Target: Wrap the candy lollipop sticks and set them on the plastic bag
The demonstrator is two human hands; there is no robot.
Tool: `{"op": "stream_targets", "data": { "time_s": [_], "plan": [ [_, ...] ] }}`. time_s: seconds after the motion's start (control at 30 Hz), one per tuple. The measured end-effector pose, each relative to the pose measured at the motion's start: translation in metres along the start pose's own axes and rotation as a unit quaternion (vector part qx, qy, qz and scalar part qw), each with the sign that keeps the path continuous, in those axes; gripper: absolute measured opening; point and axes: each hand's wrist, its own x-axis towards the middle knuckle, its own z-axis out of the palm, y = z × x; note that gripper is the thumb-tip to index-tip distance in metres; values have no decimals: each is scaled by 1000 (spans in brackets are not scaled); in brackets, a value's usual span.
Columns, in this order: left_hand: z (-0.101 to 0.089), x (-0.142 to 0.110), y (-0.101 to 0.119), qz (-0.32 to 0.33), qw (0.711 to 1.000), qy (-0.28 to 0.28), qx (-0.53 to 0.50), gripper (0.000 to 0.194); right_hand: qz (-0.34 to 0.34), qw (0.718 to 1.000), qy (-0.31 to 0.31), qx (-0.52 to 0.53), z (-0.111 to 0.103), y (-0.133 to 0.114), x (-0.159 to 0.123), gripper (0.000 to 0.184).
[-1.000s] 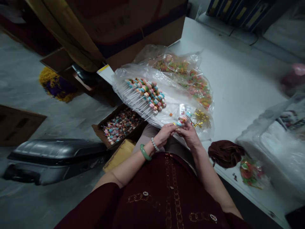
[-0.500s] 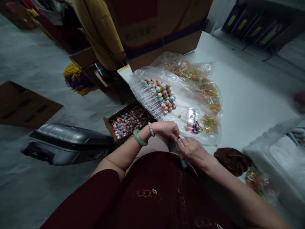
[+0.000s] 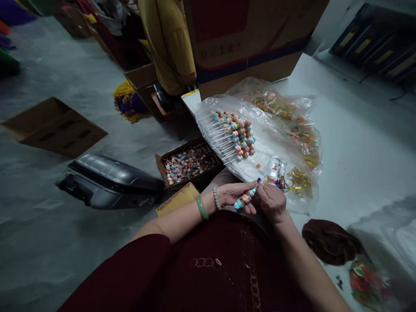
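Across the fingers of my left hand (image 3: 230,194) lies a wrapped marshmallow skewer (image 3: 246,198) of pastel pieces, with a small blue and red bit at its upper end. My left thumb is stretched along it. My right hand (image 3: 272,201) is closed beside that upper end, fingertips pinched; what they grip is hidden. Just beyond my hands, a pile of unwrapped marshmallow skewers (image 3: 238,134) on white sticks rests on clear plastic (image 3: 264,145). Silver packets (image 3: 276,168) with small blue and red pieces lie near my right hand, beside gold twist ties (image 3: 298,182).
A carton of finished-looking wrapped sweets (image 3: 191,164) stands at left, by a grey suitcase (image 3: 117,182). Bagged colourful sweets (image 3: 302,130) lie behind the plastic on the white table (image 3: 354,143). A big cardboard box (image 3: 247,69) and a person in a yellow top (image 3: 173,47) are at the back.
The view has swung left, so things sit further right. My hands have lifted from close to my body toward the packets, and the wrapped skewer now shows across my left fingers.
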Motion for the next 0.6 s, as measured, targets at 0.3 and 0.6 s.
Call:
{"op": "stream_targets", "data": {
  "time_s": [0.3,0.6],
  "plan": [
    [-11,-25,-5,298,787,197,503,8,363,825,-229,367,9,0,-3,32],
    [-63,-84,-16,-57,544,435,715,18,119,975,-175,-70,37,-5,6,19]
  ]
}}
